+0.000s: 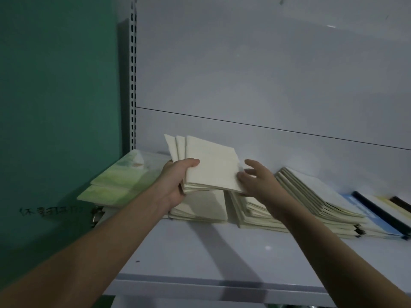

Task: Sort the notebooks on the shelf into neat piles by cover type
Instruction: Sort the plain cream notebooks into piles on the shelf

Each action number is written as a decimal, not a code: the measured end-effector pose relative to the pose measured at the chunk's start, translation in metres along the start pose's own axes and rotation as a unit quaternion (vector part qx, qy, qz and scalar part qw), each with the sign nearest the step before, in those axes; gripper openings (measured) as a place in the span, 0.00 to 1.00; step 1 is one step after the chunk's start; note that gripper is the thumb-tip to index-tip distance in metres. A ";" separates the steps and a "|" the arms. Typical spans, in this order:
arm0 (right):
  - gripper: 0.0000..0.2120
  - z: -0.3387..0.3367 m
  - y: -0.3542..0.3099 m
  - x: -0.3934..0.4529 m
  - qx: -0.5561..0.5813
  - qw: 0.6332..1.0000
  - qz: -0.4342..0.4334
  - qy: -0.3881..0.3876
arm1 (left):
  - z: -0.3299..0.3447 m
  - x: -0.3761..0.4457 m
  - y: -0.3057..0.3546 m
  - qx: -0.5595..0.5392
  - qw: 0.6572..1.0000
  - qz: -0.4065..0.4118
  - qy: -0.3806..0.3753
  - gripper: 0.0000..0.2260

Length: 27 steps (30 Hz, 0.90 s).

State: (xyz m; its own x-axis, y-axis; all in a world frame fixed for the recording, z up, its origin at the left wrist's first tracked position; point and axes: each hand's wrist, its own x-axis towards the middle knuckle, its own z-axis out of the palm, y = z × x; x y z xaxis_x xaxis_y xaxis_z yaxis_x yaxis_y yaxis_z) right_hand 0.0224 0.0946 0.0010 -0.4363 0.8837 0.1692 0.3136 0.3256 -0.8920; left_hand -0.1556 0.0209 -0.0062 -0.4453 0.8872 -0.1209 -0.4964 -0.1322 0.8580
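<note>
A fanned bundle of cream-covered notebooks [211,165] is held tilted above the shelf. My left hand [178,181] grips its near left corner, thumb on top. My right hand [255,181] touches the bundle's right edge with spread, relaxed fingers. Under the bundle lies a flat pile of cream notebooks [200,210]. To the right, more cream notebooks [311,201] lean in a slanted row. A pile of green-patterned notebooks [115,185] sits at the shelf's left end.
The white shelf board [211,258] has bare surface toward its front edge. Blue-covered and dark-spined notebooks [373,210] lie at the far right. A slotted upright post [133,85] and a green wall [55,96] bound the left side.
</note>
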 end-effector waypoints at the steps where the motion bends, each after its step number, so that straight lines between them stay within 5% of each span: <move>1: 0.22 -0.007 0.004 0.004 0.077 0.996 0.042 -0.012 | 0.008 0.001 -0.005 0.002 1.000 -0.008 0.002 0.13; 7: 0.21 -0.052 0.045 0.031 0.109 0.991 0.059 0.039 | 0.057 0.024 -0.041 0.047 0.999 -0.024 0.011 0.13; 15: 0.22 -0.094 0.105 0.052 -0.079 0.995 0.024 0.062 | 0.106 0.058 -0.098 0.206 0.971 0.054 0.112 0.18; 20: 0.16 -0.098 0.133 0.062 -0.303 0.952 0.001 -0.039 | 0.116 0.066 -0.129 0.320 0.933 0.093 0.133 0.26; 23: 0.15 -0.090 0.151 0.064 -0.312 0.949 -0.029 -0.024 | 0.100 0.074 -0.150 0.222 0.961 0.110 0.119 0.29; 27: 0.17 -0.075 0.168 0.045 -0.114 0.987 -0.072 0.083 | 0.109 0.045 -0.166 0.076 0.975 0.179 0.110 0.17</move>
State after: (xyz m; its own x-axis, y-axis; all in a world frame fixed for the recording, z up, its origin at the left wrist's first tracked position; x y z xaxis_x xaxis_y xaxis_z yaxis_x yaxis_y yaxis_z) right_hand 0.1189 0.2148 -0.1098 -0.3515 0.8599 0.3702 0.4489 0.5019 -0.7394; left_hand -0.0124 0.1308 -0.0997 -0.7266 0.6781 0.1108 -0.1704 -0.3341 0.9270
